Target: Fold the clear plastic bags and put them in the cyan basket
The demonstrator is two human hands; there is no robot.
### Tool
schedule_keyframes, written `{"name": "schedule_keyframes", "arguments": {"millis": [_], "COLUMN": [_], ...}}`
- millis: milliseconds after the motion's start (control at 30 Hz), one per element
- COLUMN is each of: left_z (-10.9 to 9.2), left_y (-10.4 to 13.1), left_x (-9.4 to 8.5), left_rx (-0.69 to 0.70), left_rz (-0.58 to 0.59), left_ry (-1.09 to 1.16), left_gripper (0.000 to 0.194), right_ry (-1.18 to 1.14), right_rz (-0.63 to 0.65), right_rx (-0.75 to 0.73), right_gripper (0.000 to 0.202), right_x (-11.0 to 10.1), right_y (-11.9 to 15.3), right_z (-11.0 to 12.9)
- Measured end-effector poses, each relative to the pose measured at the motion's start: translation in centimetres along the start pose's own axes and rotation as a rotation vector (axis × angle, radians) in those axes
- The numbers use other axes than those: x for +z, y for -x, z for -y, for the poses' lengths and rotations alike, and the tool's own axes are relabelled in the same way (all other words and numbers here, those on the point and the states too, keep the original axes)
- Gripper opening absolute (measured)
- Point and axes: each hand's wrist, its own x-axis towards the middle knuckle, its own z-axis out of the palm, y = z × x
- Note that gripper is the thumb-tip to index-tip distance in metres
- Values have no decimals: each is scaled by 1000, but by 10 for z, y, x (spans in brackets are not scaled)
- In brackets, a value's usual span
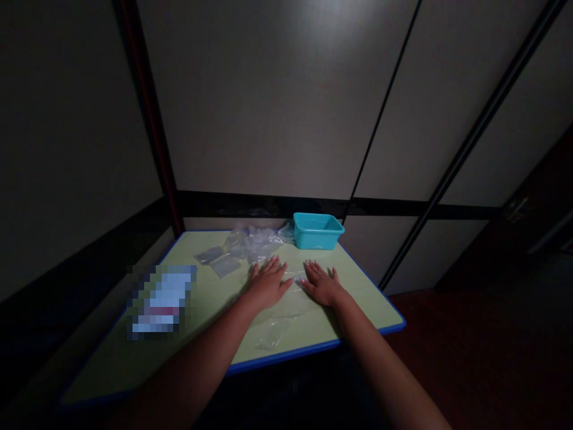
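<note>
A thin clear plastic bag [275,331] lies on the pale green table [358,298], its faint outline running up between and under my hands. My left hand [267,285] rests flat on it with the fingers spread. Beside it my right hand [322,285] also lies palm down, fingers stretched out, the two thumbs close together. Behind my left hand is a crumpled heap of clear plastic bags [257,242]. Two flat, folded plastic pieces [225,265] lie at the left of that heap.
A turquoise plastic basket [317,236] stands at the table's back right. On the left side lies a pixelated bluish-white item [165,298]. The table has a blue edge [286,356], and panelled cupboard doors [277,107] rise behind it.
</note>
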Motion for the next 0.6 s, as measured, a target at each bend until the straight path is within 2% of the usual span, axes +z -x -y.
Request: {"name": "schedule_keyframes", "arguments": {"millis": [133,233,400,600], "left_z": [-7,-8,-8,2], "left_y": [3,3,0,-1], "left_x": [2,3,6,8], "left_rx": [190,255,268,181], "left_rz": [27,69,49,148], "left_ry": [43,60,81,80], "left_gripper": [53,55,56,61], "right_ry": [-32,-17,47,33], "right_rz": [-49,-52,6,24], "right_rx": [-14,-58,-106,-120], "right_gripper": [55,55,57,59], "right_x": [-1,-1,1,1], "right_y": [-1,-1,-1,0], "right_z": [0,4,11,10]}}
